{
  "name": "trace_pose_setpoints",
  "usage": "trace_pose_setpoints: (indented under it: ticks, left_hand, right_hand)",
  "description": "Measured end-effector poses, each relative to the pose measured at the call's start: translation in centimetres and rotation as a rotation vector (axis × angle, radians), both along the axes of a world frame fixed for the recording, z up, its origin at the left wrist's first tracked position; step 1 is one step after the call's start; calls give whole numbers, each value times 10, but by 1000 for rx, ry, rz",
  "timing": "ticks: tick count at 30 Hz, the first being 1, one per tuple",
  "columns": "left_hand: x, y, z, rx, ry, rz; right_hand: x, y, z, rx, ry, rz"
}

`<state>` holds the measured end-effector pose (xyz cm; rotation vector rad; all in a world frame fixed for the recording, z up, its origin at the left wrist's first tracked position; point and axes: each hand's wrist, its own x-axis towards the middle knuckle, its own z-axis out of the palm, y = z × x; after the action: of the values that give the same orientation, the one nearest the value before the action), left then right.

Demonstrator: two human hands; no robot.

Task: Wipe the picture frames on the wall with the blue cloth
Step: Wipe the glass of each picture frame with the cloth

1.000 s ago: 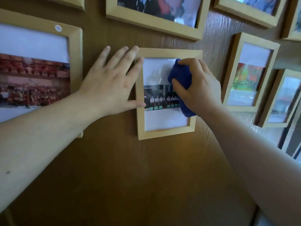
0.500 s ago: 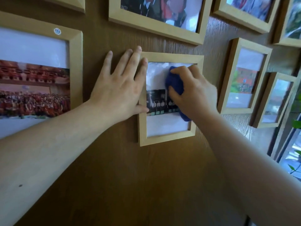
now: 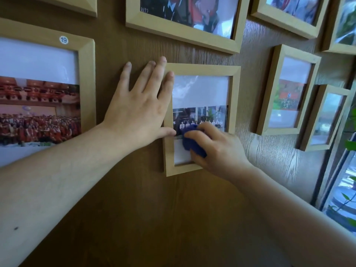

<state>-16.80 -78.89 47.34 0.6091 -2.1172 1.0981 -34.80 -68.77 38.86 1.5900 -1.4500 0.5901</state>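
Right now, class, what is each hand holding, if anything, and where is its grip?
Right hand holds the bunched cloth in its fingers. Left hand lies flat, holding nothing.

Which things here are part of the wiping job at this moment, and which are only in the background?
In use:
- blue cloth, bunched in the right hand
- small frame under the cloth
- left hand, flat against that frame's left edge

Background for now:
- large frame with sticker 19
- top frame
- two narrow frames at right
- wooden wall
- window
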Motion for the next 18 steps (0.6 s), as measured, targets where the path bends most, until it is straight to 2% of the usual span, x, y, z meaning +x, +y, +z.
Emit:
trace_pose_setpoints:
  ticks: [5, 8, 11, 18]
  left_hand:
    - [0, 0, 0, 19, 1, -19]
    - [0, -1, -1, 17, 3, -16]
    - [0, -1, -1, 20, 5, -15]
    - [-1, -1, -1, 23, 10, -30]
  right_hand:
    - [-18, 10, 50, -205, -136, -150]
    - [-18, 9, 76, -274, -213, -156]
    - [-7, 3, 62, -230, -203, -129]
    - [27, 1, -25, 55, -72, 10]
